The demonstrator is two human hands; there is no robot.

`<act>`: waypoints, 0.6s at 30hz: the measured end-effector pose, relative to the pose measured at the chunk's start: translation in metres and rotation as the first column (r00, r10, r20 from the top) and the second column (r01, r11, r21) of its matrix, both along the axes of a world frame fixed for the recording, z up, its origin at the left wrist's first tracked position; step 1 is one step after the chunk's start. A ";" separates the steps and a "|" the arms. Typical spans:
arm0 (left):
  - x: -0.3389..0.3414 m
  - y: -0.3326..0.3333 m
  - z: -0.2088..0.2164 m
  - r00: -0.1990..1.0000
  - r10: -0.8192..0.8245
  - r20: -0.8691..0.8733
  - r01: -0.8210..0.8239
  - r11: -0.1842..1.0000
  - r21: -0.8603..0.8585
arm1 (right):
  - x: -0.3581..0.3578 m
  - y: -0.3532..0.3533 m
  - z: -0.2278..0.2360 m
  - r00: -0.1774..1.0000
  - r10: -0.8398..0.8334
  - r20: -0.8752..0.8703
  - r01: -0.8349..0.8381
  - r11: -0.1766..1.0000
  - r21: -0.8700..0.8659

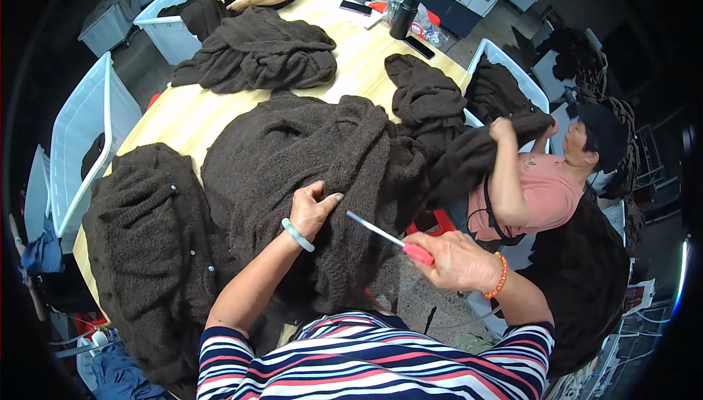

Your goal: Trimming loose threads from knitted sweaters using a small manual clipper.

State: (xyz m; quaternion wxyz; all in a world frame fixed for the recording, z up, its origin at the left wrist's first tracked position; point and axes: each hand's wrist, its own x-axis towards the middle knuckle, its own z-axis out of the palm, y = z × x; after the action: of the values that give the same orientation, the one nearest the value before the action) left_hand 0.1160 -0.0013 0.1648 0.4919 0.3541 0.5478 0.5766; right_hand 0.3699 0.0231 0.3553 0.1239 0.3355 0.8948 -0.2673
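A large dark brown knitted garment (285,151) lies bunched in front of me and hangs over the near table edge. My left hand (311,208), with a pale bangle at its wrist, is closed on a fold of it, thumb toward the right. In my right hand (458,259), which wears an orange bead bracelet, is a red-handled tool with a slim metal shaft (373,226). Its tip points up and left, just right of my left thumb. I cannot make out the shape of that tip.
Another brown knit with small buttons (146,232) lies at the left; more knits (263,52) lie farther back on the wooden table (351,91). A black bottle (404,16) and phones stand or lie there. Two co-workers (538,188) handle brown knits. Plastic bins (91,129) surround the table.
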 end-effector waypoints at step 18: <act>0.029 0.060 -0.009 0.999 -0.003 -0.036 0.007 0.993 0.117 | -0.001 0.003 -0.017 0.980 -0.196 0.022 0.190 0.968 0.162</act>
State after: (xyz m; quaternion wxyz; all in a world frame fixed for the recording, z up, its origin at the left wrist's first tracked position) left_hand 0.1446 0.0588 0.1563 0.4620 0.3940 0.5210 0.5999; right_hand 0.3686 0.0258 0.3379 0.0869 0.4348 0.8738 -0.1996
